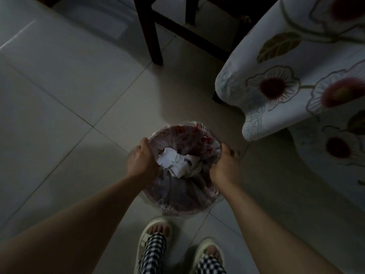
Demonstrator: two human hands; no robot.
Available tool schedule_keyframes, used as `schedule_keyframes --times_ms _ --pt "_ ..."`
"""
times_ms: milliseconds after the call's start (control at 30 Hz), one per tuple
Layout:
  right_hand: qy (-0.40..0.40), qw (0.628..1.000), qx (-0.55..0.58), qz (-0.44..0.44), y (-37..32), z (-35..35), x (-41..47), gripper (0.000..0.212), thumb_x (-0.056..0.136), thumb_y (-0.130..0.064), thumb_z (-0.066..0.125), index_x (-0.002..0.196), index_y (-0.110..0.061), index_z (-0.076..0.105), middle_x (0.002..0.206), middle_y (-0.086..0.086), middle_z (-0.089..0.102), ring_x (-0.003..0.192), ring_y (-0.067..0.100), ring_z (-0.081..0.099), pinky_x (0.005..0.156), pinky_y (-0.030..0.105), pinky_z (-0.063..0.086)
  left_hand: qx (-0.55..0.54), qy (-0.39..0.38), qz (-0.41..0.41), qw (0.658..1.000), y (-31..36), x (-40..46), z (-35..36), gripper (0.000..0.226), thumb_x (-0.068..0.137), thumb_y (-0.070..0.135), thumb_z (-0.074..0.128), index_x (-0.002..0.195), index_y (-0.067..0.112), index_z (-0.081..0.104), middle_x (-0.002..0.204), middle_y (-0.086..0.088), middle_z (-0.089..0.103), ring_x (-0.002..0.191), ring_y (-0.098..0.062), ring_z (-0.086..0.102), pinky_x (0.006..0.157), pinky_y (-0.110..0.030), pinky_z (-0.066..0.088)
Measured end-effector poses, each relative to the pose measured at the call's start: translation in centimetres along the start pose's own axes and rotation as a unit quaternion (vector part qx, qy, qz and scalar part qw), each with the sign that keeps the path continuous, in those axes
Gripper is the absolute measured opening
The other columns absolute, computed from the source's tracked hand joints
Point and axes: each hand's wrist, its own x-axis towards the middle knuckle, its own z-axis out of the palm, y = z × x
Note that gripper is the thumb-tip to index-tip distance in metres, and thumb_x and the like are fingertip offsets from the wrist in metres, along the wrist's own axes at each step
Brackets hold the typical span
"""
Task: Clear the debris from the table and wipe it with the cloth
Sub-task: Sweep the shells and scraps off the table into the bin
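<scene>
Lined waste bin (183, 196) sits on the tiled floor (59, 99) straight below the person, just ahead of their slippered feet (156, 234) — left hand (141, 161) grips the left rim and right hand (225, 167) the right rim, fingers curled over the plastic liner, both about equally near. Crumpled white paper debris (175, 162) lies in the bin between the hands. The table under its floral tablecloth (296, 76) is up and to the right, nearer the right hand — any lift or carry probably goes that way; no wiping cloth in view.

Pale tiled floor (59, 91), lined bin (183, 202), dark chair legs (152, 36), sandalled feet (152, 232)
</scene>
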Motion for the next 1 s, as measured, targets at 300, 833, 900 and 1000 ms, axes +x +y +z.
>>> schedule_keyframes --times_ms 300,833,900,1000 --pt "0.000 0.999 -0.039 -0.031 0.2 -1.6 -0.6 0.061 0.086 0.004 0.047 0.139 -0.023 0.036 0.129 0.017 0.045 0.114 0.035 0.049 0.093 0.036 0.043 0.067 0.001 -0.034 0.997 0.1 -1.5 -1.6 0.030 0.085 0.009 0.052 0.112 0.006 0.040 0.115 -0.024 0.055 0.111 -0.042 0.053 0.083 -0.041 0.039" --pt "0.018 0.997 -0.048 -0.056 -4.5 -17.2 -12.6 0.065 0.087 0.001 0.046 0.142 -0.031 0.031 0.125 0.014 0.050 0.111 0.034 0.053 0.085 0.039 0.048 0.075 0.038 -0.027 0.996 5.6 -15.4 -15.2 0.027 0.086 0.010 0.049 0.112 0.008 0.044 0.115 -0.023 0.058 0.109 -0.040 0.057 0.085 -0.041 0.043" --pt "0.017 0.997 -0.044 -0.058 -5.2 -19.7 -14.1 0.066 0.088 0.001 0.046 0.143 -0.030 0.029 0.128 0.014 0.048 0.113 0.033 0.052 0.086 0.038 0.047 0.083 0.040 -0.029 0.995 6.8 -17.5 -17.4 0.029 0.086 0.012 0.049 0.115 0.008 0.044 0.119 -0.022 0.057 0.112 -0.040 0.055 0.088 -0.042 0.043" --pt "0.025 0.997 -0.048 -0.060 -6.0 -23.0 -16.0 0.068 0.087 0.003 0.046 0.144 -0.028 0.027 0.130 0.014 0.046 0.115 0.032 0.051 0.085 0.037 0.048 0.086 0.041 -0.031 0.995 8.7 -20.4 -20.1 0.033 0.087 0.014 0.047 0.118 0.007 0.044 0.124 -0.022 0.053 0.117 -0.040 0.052 0.093 -0.043 0.041"
